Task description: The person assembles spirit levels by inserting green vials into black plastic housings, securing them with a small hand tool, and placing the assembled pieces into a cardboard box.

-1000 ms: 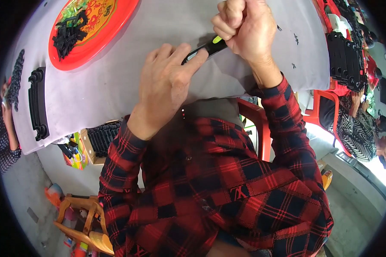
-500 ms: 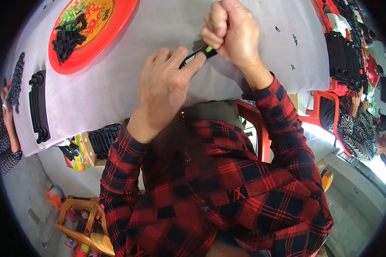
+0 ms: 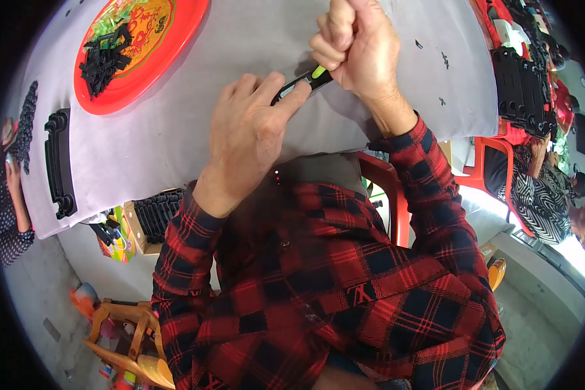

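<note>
My left hand (image 3: 244, 133) bends over a long black plastic part (image 3: 286, 92) on the table, its fingers holding the part down. The far end of that part points toward my right hand (image 3: 363, 49), which is closed in a fist just above it. A small yellow-green piece (image 3: 318, 72) shows at the part's far end, just below the right fist. What the right fist grips is hidden by its fingers.
At the far left, a red plate (image 3: 192, 39) bears black strips (image 3: 104, 62) and clear green pieces. A black plastic part (image 3: 60, 162) lies at the left edge, and stacked black parts (image 3: 520, 88) stand at the right. Small black scraps (image 3: 444, 60) lie right of my hand. Other people sit at both sides.
My right fist has shifted slightly to the right, uncovering a little more of the yellow-green piece. The left hand and the black part stay in place.
</note>
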`<state>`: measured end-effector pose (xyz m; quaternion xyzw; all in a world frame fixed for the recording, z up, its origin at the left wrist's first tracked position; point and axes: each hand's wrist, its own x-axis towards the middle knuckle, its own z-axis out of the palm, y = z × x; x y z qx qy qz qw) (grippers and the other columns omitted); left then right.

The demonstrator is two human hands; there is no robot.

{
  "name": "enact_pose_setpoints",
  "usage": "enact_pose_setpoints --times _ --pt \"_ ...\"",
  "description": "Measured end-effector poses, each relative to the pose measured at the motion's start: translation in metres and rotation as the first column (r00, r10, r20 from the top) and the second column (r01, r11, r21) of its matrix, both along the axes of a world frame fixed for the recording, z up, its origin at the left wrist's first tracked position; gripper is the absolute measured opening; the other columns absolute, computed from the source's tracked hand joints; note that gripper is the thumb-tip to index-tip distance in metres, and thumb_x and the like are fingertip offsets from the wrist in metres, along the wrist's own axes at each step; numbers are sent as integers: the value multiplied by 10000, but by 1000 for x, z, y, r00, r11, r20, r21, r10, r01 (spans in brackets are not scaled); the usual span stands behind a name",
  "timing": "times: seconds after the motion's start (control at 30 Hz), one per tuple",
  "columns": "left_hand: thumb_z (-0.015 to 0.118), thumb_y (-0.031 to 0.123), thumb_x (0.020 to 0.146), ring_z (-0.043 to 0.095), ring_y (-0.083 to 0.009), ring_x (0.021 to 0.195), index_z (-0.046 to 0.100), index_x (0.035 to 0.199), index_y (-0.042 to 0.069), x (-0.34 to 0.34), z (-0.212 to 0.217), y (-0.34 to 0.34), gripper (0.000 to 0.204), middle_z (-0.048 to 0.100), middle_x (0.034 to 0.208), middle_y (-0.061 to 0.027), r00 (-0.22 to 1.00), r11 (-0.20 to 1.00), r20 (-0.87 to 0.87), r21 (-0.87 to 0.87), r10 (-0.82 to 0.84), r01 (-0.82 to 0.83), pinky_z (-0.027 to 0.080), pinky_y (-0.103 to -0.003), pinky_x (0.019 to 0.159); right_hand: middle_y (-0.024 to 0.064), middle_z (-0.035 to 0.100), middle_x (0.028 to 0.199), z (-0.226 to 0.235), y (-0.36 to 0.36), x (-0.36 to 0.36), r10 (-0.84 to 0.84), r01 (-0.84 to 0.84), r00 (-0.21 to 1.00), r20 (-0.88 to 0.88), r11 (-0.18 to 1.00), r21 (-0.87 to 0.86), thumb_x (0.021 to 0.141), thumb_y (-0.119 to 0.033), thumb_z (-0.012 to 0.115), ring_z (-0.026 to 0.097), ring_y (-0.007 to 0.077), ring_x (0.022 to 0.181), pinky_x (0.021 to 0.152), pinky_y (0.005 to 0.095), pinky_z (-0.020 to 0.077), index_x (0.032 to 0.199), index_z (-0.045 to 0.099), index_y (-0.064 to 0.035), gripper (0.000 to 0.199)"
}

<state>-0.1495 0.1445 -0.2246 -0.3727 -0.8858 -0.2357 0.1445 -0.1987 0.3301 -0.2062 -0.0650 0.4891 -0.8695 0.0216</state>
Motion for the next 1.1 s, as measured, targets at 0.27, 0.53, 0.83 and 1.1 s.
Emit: enact_pose_setpoints --times 0.27,0.53,0.83,1.1 --pt "590 32 792 554 -244 838 709 1130 116 1 1 0 368 581 951 -46 1000 1000 -3 -5 3 -3 464 -376 765 -13 286 484 -6 2 -1 24 -9 996 89 987 -161 1083 -504 326 209 107 389 386 269 187 586 371 -129 625" --pt "593 36 793 550 -246 839 703 1133 114 0 0 -1 366 578 951 -41 1000 1000 4 2 -4 4 467 -380 771 -17 278 484 -7 1 -1 7 -4 1000 27 994 -105 1081 -512 326 206 102 386 383 264 185 585 368 -130 628" --pt "582 57 804 556 -251 843 714 1133 119 0 1 1 360 585 950 -42 1000 1000 10 -2 3 -3 471 -387 791 -8 289 478 -3 -2 -1 -12 13 1000 23 999 -49 1086 -490 329 217 104 384 378 265 207 575 362 -124 629" --pt "684 71 809 546 -259 845 685 1174 153 -3 1 2 374 543 901 -41 999 999 40 -38 2 -1 457 -390 751 7 319 483 -4 -4 0 12 -11 1000 21 1000 -19 1100 -424 323 257 113 392 403 269 256 599 402 -107 599"
